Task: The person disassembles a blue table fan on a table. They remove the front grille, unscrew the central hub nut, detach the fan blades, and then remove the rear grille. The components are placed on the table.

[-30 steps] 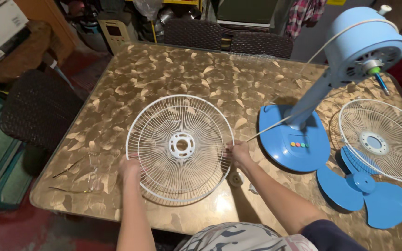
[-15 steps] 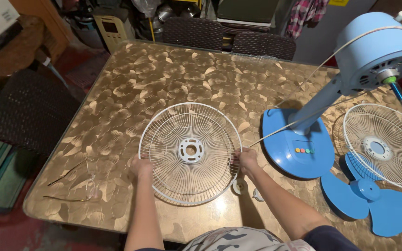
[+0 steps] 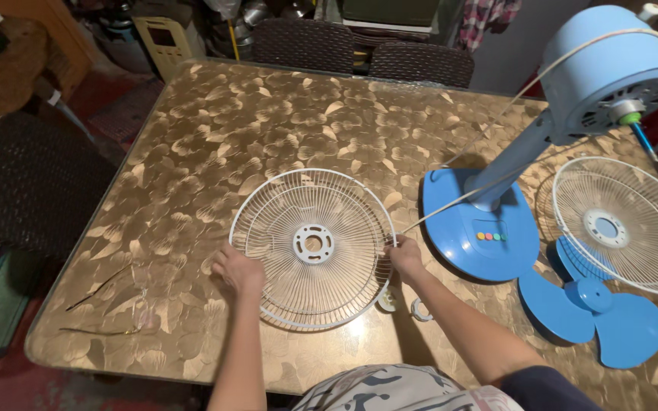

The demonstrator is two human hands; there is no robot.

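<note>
White wire fan guard (image 3: pixel 312 247) is being held at its rim from both sides, the left hand (image 3: pixel 236 268) being closed on the left edge and the right hand (image 3: pixel 404 256) on the right edge, above the gold-patterned table (image 3: pixel 268 129). Just right of it, a blue fan body (image 3: pixel 512 190) is being stood upright, with a second guard (image 3: pixel 622 224) and blue blades (image 3: pixel 595 316) being kept beyond.

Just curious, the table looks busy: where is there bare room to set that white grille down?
The far half of the table, beyond the white grille, is bare. The right side is crowded: blue fan base, second grille, blue blade.
</note>
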